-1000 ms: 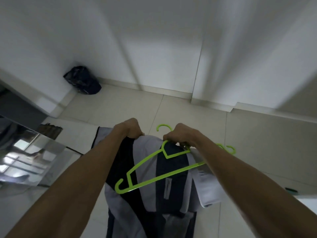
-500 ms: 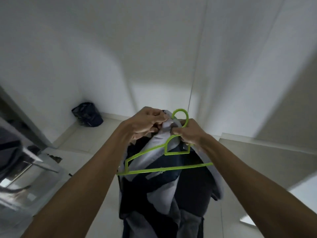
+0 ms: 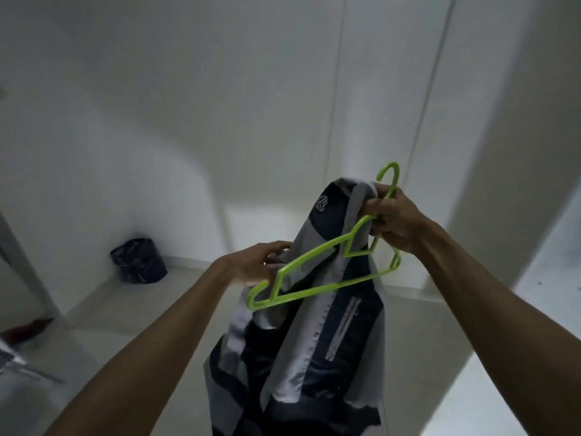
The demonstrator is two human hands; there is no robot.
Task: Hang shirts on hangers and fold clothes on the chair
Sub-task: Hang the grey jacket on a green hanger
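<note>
I take the green hanger [image 3: 327, 265] as my landmark. It hangs tilted in the air in front of me, hook end high, its far arm dropping low toward my left. My right hand [image 3: 393, 220] is clamped on its neck just below the hook, and the same fingers pinch the top edge of the navy and grey shirt [image 3: 317, 328] against it. I judge that double pinch is what keeps garment and hanger together while neither shoulder is seated.

The shirt drapes mostly behind and below the hanger. One grey panel falls across the lower bar, and the rest hangs bunched toward the floor [image 3: 151, 313]. A logo patch shows just above the hanger's upper arm. A zipped pocket shows below the bar.

My left hand [image 3: 261, 262] sits at the hanger's low end, fingers curled into the cloth there. I cannot tell whether it grips the plastic as well. I read the tilt as deliberate: the lowered arm gives that hand a point to feed into a shoulder or sleeve opening. The hands are apart, one at each end of the hanger.

Well beyond the hanger's low end, a dark bag [image 3: 138, 261] sits on the floor against the white wall [image 3: 157, 105]. No chair is in view.
</note>
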